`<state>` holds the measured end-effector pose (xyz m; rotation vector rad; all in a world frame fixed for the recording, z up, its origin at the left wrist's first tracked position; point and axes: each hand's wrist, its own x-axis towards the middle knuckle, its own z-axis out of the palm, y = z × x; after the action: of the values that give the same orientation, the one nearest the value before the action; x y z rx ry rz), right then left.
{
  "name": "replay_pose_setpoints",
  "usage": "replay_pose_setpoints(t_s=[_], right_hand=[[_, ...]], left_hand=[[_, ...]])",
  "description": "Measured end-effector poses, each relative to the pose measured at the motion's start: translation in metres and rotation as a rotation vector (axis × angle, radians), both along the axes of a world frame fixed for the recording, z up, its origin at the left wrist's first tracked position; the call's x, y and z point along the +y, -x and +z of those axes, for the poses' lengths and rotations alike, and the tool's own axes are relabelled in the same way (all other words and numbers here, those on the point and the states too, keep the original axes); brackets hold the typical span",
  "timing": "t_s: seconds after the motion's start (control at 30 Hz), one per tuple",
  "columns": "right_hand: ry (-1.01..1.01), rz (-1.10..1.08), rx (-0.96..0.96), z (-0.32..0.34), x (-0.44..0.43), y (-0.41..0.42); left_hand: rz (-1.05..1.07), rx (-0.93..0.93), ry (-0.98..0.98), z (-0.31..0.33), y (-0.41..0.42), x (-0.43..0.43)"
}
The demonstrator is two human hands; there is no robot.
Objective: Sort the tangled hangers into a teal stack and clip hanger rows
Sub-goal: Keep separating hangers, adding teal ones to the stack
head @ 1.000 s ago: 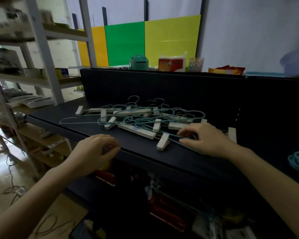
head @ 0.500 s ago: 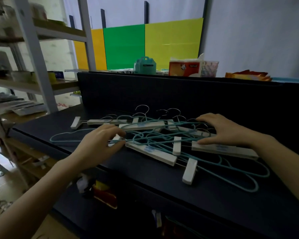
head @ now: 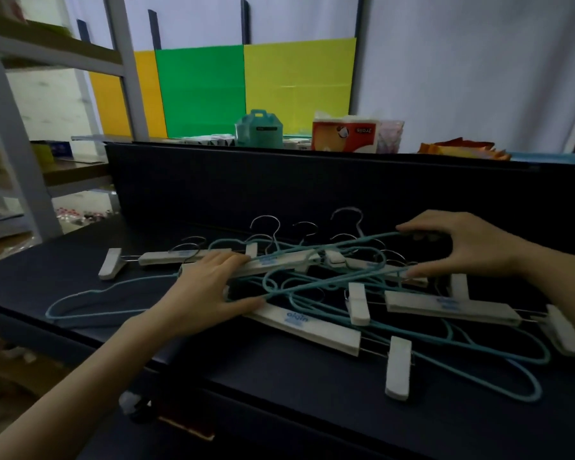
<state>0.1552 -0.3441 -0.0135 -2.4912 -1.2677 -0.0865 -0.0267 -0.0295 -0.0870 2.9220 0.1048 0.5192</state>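
Note:
A tangled pile of teal wire hangers [head: 512, 373] and white clip hangers [head: 306, 327] lies on a dark shelf [head: 263, 386]. My left hand [head: 206, 290] rests on the left part of the pile, its fingers stretched flat over a white clip hanger bar [head: 273, 265] and its thumb beside a teal wire. My right hand [head: 462, 247] is at the back right of the pile. Its fingers curl round one teal hanger [head: 372, 244], whose wire slants up out of the tangle. Another teal hanger [head: 80, 300] lies partly loose at the left.
A dark back panel [head: 279, 180] closes the shelf behind the pile. Above it stand a teal box [head: 259, 127] and a red tissue pack [head: 346, 136]. A grey metal rack [head: 14, 127] is at the left. The shelf's front edge runs diagonally below my arms.
My left hand came from the shelf edge onto the pile and flattened over a white bar. My right hand shifted to the back right and took hold of a teal hanger, raising one end.

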Motion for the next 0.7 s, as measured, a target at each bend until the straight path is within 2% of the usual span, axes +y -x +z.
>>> replay_pose_setpoints(t_s=[0.2,0.47,0.7], right_hand=[[-0.26,-0.138,0.01,0.013,-0.021,0.021],[-0.329,-0.313,0.052,0.003,-0.023,0.054],[-0.421,-0.459,0.006,-0.006,-0.04,0.094]], left_hand=[[-0.098,-0.101,0.004,-0.003,-0.009,0.011],[-0.222,-0.188,0.074,0.004,-0.012,0.014],[-0.313,-0.236,0.141,0.023,-0.024,0.015]])
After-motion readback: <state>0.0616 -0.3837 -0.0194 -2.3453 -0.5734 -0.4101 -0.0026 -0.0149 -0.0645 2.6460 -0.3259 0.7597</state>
